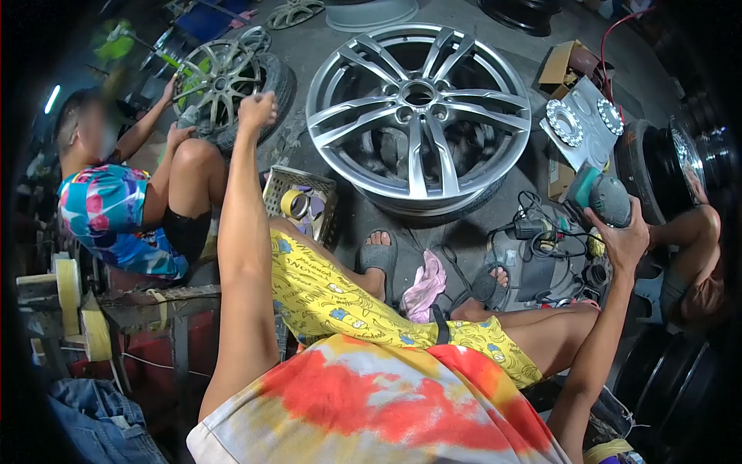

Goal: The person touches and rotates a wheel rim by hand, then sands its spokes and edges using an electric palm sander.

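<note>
My right hand (622, 236) is wrapped around a palm sander (610, 201), a rounded dark body with a green edge, raised at the right. A silver alloy wheel (418, 147) with paired spokes lies face up ahead of me, apart from both hands. To its left, my left hand (257, 112) is raised with the fingers curled closed; whatever may be in them is hidden. Behind that hand stands another spoked wheel (224, 83), which a co-worker holds.
A co-worker (104, 201) crouches at the left with a tool; another person's knee (699, 224) shows at the right. A plastic basket (321, 189) holds tape. Cords, a power tool (533, 228) and a pink cloth (425, 290) lie on the floor. A cardboard box (558, 69) is at the back right.
</note>
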A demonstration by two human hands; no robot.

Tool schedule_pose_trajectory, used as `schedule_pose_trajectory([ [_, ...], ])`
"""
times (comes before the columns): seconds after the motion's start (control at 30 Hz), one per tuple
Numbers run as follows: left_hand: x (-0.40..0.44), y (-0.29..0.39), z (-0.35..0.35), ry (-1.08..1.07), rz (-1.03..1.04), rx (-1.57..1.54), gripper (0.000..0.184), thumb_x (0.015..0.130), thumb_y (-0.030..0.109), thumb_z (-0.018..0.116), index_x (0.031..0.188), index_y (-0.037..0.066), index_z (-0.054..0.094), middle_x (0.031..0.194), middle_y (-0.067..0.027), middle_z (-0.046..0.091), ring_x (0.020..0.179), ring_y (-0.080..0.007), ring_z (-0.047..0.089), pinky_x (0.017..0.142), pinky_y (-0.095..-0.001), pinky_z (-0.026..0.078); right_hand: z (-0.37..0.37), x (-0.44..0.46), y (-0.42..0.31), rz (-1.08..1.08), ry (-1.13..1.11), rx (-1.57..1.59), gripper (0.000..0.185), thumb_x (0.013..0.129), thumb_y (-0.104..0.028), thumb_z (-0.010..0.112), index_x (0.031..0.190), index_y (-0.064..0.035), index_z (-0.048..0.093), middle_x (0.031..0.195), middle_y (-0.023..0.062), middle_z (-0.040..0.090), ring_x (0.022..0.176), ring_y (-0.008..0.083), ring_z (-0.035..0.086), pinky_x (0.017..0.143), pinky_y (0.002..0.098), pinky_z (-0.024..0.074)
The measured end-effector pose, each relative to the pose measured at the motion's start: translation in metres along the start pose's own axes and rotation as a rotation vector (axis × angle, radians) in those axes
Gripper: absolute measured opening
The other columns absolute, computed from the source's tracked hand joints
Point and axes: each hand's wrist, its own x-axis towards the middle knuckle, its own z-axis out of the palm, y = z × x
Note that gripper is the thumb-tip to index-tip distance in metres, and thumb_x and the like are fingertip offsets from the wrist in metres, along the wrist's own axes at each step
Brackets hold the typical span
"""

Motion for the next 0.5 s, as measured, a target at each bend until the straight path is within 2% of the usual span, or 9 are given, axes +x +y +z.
schedule_pose_trajectory([
  [0.03,-0.007,-0.008,-0.002,0.006,-0.055,-0.009,0.027,0.100,0.027,0.068,0.096,0.000,0.073,0.078,-0.0042,0.070,0.060,-0.0123,0.065,0.051,-0.0253,0.053,-0.001,0.001,-0.002,0.013,0.018,0.016,0.073,0.068,-0.048,0.098,0.118,-0.0061,0.066,0.098,0.0165,0.077,0.092,0.0327,0.077,0.083,0.0416,0.0577],
  [0.1,0.003,-0.027,0.011,-0.121,-0.130,-0.110,0.034,0.101,0.032,0.070,0.096,-0.001,0.070,0.074,-0.0045,0.065,0.055,-0.0129,0.061,0.048,-0.0274,0.051,0.000,0.013,-0.008,0.010,0.072,0.024,0.072,0.067,-0.048,0.098,0.116,-0.0054,0.066,0.096,0.0162,0.077,0.090,0.0330,0.077,0.081,0.0413,0.0575],
  [0.2,-0.011,-0.017,0.034,-0.177,-0.175,-0.095,0.039,0.101,0.039,0.069,0.097,0.000,0.070,0.073,-0.0042,0.064,0.054,-0.0152,0.061,0.049,-0.0300,0.053,-0.003,0.012,-0.022,-0.028,0.096,0.100,0.071,0.067,-0.047,0.098,0.113,-0.0043,0.067,0.094,0.0158,0.076,0.088,0.0332,0.076,0.080,0.0412,0.0574],
  [0.27,-0.018,-0.002,0.051,-0.238,-0.183,-0.071,0.050,0.101,0.050,0.066,0.100,0.001,0.071,0.077,-0.0085,0.068,0.056,-0.0190,0.065,0.050,-0.0333,0.056,-0.003,0.012,-0.028,-0.036,0.064,0.074,0.070,0.066,-0.047,0.099,0.111,-0.0039,0.067,0.092,0.0154,0.076,0.086,0.0330,0.076,0.080,0.0413,0.0574],
  [0.3,-0.015,0.000,0.056,-0.241,-0.178,-0.075,0.050,0.101,0.050,0.066,0.100,0.001,0.071,0.077,-0.0085,0.068,0.056,-0.0190,0.065,0.050,-0.0333,0.056,-0.003,0.012,-0.031,-0.034,0.069,0.069,0.070,0.066,-0.047,0.099,0.111,-0.0039,0.067,0.092,0.0154,0.076,0.086,0.0330,0.076,0.080,0.0413,0.0574],
  [0.4,-0.003,0.007,0.071,-0.218,-0.123,0.357,0.065,0.098,0.061,0.064,0.117,-0.001,0.070,0.102,-0.0217,0.075,0.083,-0.0296,0.076,0.068,-0.0420,0.061,0.001,0.010,-0.034,-0.059,0.051,0.064,0.069,0.064,-0.049,0.099,0.108,-0.0052,0.068,0.090,0.0153,0.075,0.085,0.0336,0.075,0.077,0.0427,0.0571],
  [0.43,-0.001,0.007,0.074,-0.227,-0.116,0.355,0.065,0.098,0.061,0.064,0.117,-0.001,0.070,0.102,-0.0217,0.075,0.083,-0.0296,0.076,0.068,-0.0420,0.061,0.002,0.010,-0.035,-0.052,0.054,0.054,0.069,0.064,-0.049,0.099,0.108,-0.0052,0.068,0.090,0.0153,0.075,0.085,0.0336,0.075,0.077,0.0427,0.0571],
  [0.5,0.002,0.009,0.085,0.045,0.135,0.714,0.062,0.098,0.058,0.065,0.118,-0.001,0.069,0.118,-0.0249,0.073,0.109,-0.0389,0.072,0.091,-0.0498,0.058,-0.003,0.006,-0.036,-0.057,0.050,0.019,0.069,0.063,-0.051,0.098,0.105,-0.0055,0.068,0.090,0.0152,0.075,0.084,0.0342,0.075,0.077,0.0430,0.0569],
])
